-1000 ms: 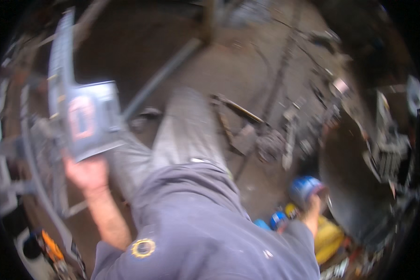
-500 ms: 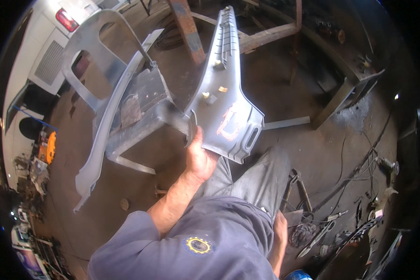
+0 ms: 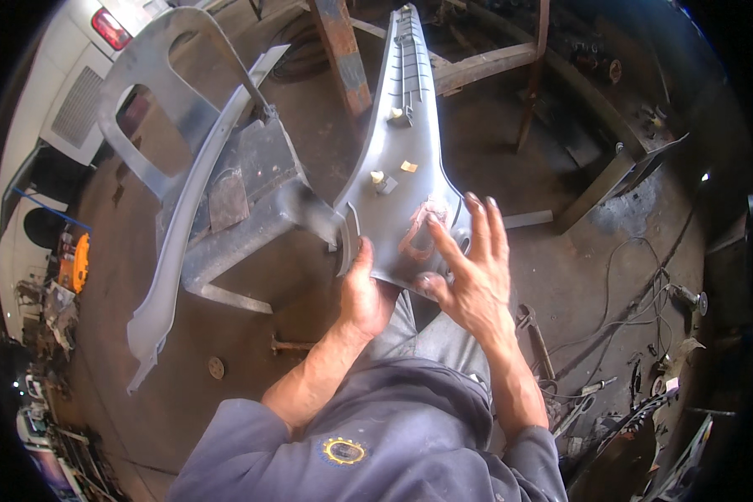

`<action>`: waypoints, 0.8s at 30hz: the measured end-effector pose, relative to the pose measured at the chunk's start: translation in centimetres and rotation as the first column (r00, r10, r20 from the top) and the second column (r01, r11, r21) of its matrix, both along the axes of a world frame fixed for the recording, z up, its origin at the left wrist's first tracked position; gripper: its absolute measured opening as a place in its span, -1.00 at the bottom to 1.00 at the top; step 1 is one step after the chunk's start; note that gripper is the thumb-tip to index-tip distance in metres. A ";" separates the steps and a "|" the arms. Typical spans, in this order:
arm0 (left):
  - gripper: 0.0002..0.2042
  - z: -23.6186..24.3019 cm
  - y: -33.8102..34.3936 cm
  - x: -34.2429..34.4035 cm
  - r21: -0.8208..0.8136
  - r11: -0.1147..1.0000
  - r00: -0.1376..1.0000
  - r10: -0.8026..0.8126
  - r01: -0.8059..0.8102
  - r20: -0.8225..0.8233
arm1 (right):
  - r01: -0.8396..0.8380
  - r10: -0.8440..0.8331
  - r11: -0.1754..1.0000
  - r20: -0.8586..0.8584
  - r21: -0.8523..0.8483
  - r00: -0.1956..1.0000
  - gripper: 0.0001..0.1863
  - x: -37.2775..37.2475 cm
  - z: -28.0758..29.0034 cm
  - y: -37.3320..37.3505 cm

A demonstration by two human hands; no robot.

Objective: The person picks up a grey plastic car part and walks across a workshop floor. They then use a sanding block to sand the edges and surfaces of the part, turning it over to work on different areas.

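A long grey plastic trim panel (image 3: pixel 407 151) stands tilted in front of me, its narrow ribbed end away from me, with small pale clips on its face. My left hand (image 3: pixel 364 293) grips its lower left edge, thumb in front and the other fingers hidden behind it. My right hand (image 3: pixel 477 276) is over the panel's lower right part, fingers spread, index fingertip on a pinkish patch (image 3: pixel 422 222).
At left stand a battered metal chair (image 3: pixel 243 176) with a curved grey strip (image 3: pixel 171 259) on it and a white vehicle (image 3: pixel 79 117). Rusty frames (image 3: pixel 485 67) stand behind the panel. Cables (image 3: pixel 627 335) and scattered tools (image 3: pixel 590 410) lie on the floor at right.
My view has swung toward the chair. My left hand still holds the panel. My right hand, earlier low at right on a blue can, has risen onto the panel without the can.
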State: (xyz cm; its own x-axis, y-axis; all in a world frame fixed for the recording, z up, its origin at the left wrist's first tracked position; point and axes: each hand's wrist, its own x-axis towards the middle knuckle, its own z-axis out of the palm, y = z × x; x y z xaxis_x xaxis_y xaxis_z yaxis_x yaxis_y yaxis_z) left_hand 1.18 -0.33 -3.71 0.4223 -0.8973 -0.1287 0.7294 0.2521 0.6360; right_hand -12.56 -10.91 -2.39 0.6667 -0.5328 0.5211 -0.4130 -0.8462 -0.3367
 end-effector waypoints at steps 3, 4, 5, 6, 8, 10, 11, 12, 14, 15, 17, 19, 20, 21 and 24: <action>-0.40 0.1 0.0 0.0 -0.020 1.000 1.000 -0.005 0.005 0.001 | 0.019 -0.020 0.999 0.019 0.032 1.000 -0.24 2.0 -1.4 -0.4; -0.40 0.0 -0.1 -0.2 -0.014 1.000 1.000 0.013 -0.013 -0.008 | 0.032 -0.033 0.999 0.020 0.027 0.999 -0.24 2.2 -1.6 -0.6; -0.40 0.0 -0.2 -0.3 -0.008 1.000 0.999 0.029 -0.029 -0.018 | 0.062 -0.062 0.998 0.025 0.016 0.998 -0.24 2.4 -1.5 -1.0; -0.39 0.2 -0.2 -0.4 0.003 1.000 0.999 0.029 -0.030 0.012 | 0.092 -0.092 0.996 0.029 0.009 0.995 -0.24 2.5 -1.4 -1.4; -0.37 0.6 -0.3 -0.6 0.022 0.999 0.997 0.024 -0.026 0.072 | 0.089 -0.095 0.992 0.060 0.091 0.994 -0.24 2.6 -1.3 -1.6; -0.37 0.3 -0.3 -0.5 0.020 0.999 0.997 0.027 -0.029 0.075 | 0.050 -0.071 0.985 0.123 0.165 0.990 -0.25 2.6 -2.0 -1.9; -0.37 0.2 -0.2 -0.5 0.019 0.999 0.997 0.028 -0.030 0.077 | 0.012 -0.034 0.986 0.134 0.165 0.990 -0.24 2.6 -1.9 -1.8; -0.37 0.4 -0.2 -0.6 0.023 0.999 0.998 0.033 -0.035 0.053 | -0.005 -0.016 0.990 0.145 0.141 0.989 -0.27 2.7 -1.9 -1.5; -0.37 1.1 -0.2 -0.9 0.034 0.998 0.999 0.043 -0.043 0.005 | -0.018 0.009 0.995 0.095 0.094 0.995 -0.30 2.6 -0.9 -0.9; -0.38 1.0 -0.3 -0.6 -0.008 1.000 1.000 0.027 -0.027 -0.001 | 0.032 -0.035 0.998 0.054 0.046 0.998 -0.34 2.6 -0.5 -0.8; -0.38 1.0 -0.1 -0.7 0.017 0.999 0.999 0.044 -0.044 0.020 | 0.107 -0.111 0.992 0.067 0.063 0.992 -0.35 2.7 -1.3 -1.2; -0.38 1.4 -0.2 -0.7 0.019 0.998 0.997 0.059 -0.060 0.048 | 0.147 -0.154 0.985 0.072 0.093 0.985 -0.34 2.4 -1.6 -1.4; -0.38 2.0 -0.4 -0.8 0.009 0.998 0.996 0.062 -0.062 0.065 | 0.152 -0.163 0.982 0.088 0.116 0.983 -0.33 2.3 -1.7 -1.4; -0.38 2.2 -0.4 -0.9 -0.001 0.998 0.995 0.064 -0.064 0.079 | 0.158 -0.173 0.978 0.102 0.137 0.980 -0.31 2.1 -1.9 -1.3; -0.39 2.1 -0.3 -0.8 0.027 0.998 0.997 0.048 -0.050 0.062 | 0.119 -0.156 0.963 0.142 0.240 0.978 -0.26 2.0 -2.3 -1.2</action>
